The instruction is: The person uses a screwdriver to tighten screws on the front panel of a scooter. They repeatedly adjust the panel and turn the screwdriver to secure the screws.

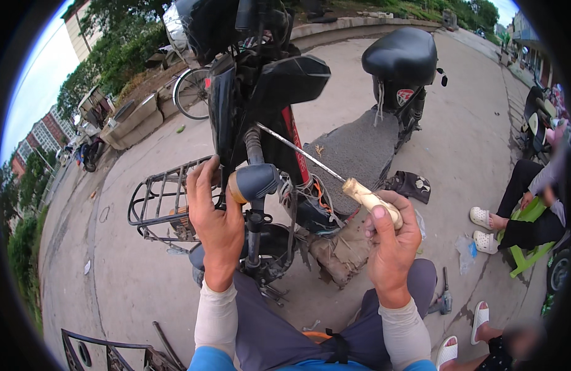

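My right hand (390,241) grips the pale handle of a screwdriver (373,202); its long metal shaft runs up-left into the black scooter front (225,105) beside the steering column (254,145). My left hand (214,226) is curled at the front, beside a black-and-orange indicator housing (254,182) and against the dark frame; exactly what its fingers grip is hidden. A metal front rack (149,204) is left of it. Behind the screwdriver are a red-trimmed panel (293,136), loose wires (319,191) and the grey footboard (341,151).
Two seated people (532,198) (489,346) are at the right, one on a green stool (520,261). A power tool (445,302), plastic bag (466,250) and dirty bundle (335,260) lie on the pavement (112,247). A metal frame (112,352) is lower left. Parked vehicles and curbs line the background.
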Available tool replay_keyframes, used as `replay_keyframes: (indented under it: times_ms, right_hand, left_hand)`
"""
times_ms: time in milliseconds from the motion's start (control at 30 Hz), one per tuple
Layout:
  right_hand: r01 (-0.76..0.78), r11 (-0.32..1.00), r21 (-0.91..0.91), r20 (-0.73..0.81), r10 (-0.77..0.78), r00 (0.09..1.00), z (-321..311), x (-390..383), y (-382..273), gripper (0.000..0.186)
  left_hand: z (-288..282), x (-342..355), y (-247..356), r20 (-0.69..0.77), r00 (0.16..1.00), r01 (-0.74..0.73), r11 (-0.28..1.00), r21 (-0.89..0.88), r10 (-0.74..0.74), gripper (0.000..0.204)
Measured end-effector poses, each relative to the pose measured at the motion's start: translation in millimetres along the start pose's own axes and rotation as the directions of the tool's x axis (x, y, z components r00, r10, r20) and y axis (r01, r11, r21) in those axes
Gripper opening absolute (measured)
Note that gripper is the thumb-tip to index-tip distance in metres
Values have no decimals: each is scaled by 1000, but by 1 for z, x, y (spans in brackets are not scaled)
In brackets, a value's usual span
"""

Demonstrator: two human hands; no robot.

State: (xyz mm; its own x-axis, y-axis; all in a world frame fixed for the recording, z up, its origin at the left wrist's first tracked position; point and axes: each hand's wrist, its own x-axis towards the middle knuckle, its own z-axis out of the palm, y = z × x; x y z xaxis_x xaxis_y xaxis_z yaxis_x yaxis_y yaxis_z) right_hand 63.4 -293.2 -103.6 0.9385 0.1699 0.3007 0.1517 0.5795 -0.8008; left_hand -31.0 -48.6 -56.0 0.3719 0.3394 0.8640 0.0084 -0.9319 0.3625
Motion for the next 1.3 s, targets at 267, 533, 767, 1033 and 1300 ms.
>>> replay_keyframes:
  times_ms: [267,533,767,1033,1300]
  right_hand:
    - [2,1000,21,-4,-2,1000,0,-1,9,29]
    - [211,954,-212,27,-210,977,1,-8,-3,28]
    - [735,452,-505,414,-621,666,9,-5,-38,42]
    - [838,241,-490,547,-664,511,17,-11,-41,48]
    - [861,163,-482,659,-580,479,24,-13,-54,50]
  left_hand:
    - [12,6,8,2,999,-41,993,107,41,62]
    - [21,17,5,-38,989,-134,978,159,142,51]
    - [30,24,5,-85,988,-106,972,209,126,28]
    - [34,30,5,-131,986,-83,980,181,108,20]
    - [35,28,-3,-166,981,-90,992,89,104,21]
